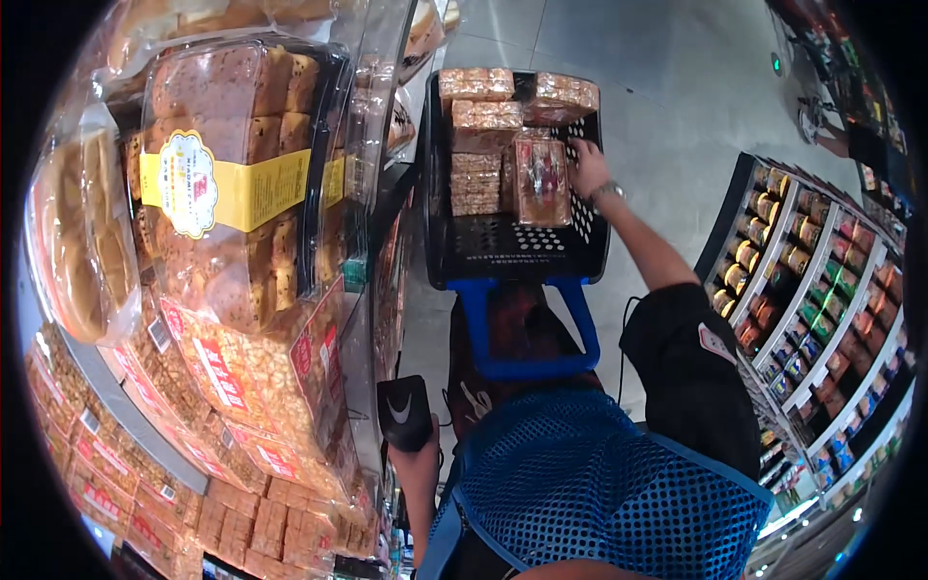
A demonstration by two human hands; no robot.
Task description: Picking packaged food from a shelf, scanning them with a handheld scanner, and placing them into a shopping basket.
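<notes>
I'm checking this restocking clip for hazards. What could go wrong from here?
The right hand reaches far out over the black crate to a clear pack standing on edge; it may tip or get crushed against the neighbouring packs. The left hand is busy with a black handheld device, so one hand alone must handle the pack. The crate sits on a blue cart, which might roll.

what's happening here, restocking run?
It looks like shelf work in a store aisle. The person's right hand reaches into a black basket on a blue-handled cart, touching a clear pack of baked goods that stands among other such packs. The left hand holds a small black device low, near the body. Shelves packed with bread and pastry packs are on the person's left. Whether packs are going in or coming out can't be told.
</notes>
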